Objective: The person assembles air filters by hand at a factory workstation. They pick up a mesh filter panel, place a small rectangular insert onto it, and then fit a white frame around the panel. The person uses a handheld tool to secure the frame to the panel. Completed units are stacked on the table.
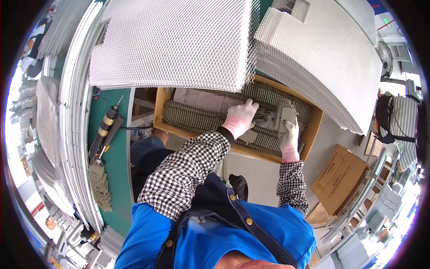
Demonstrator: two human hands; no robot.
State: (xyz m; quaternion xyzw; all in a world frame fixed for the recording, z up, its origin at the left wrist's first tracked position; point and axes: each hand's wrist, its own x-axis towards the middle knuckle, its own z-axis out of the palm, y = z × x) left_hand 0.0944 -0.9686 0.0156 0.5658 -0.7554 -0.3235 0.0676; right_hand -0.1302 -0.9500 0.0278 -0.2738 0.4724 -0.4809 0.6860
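Note:
A cardboard box [313,134] holds tightly packed rows of small grey plates [192,117]. My right hand [289,136], in a white and pink glove, grips a short stack of grey plates [285,112] over the box's right part. My left hand [241,118], gloved alike, reaches into the middle of the box. Its fingers are bent around the edge of some tilted plates beside a gap in the rows; the fingertips are partly hidden. A pale sheet [199,99] lies over plates in the left back of the box.
Large expanded-metal mesh sheets [170,45] overhang the box's back edge; another mesh stack [322,58] stands right. On the green bench [117,179] at left lie a power screwdriver [104,130], loose grey plates [99,186] and long metal strips [74,103]. A folded carton [340,179] rests right.

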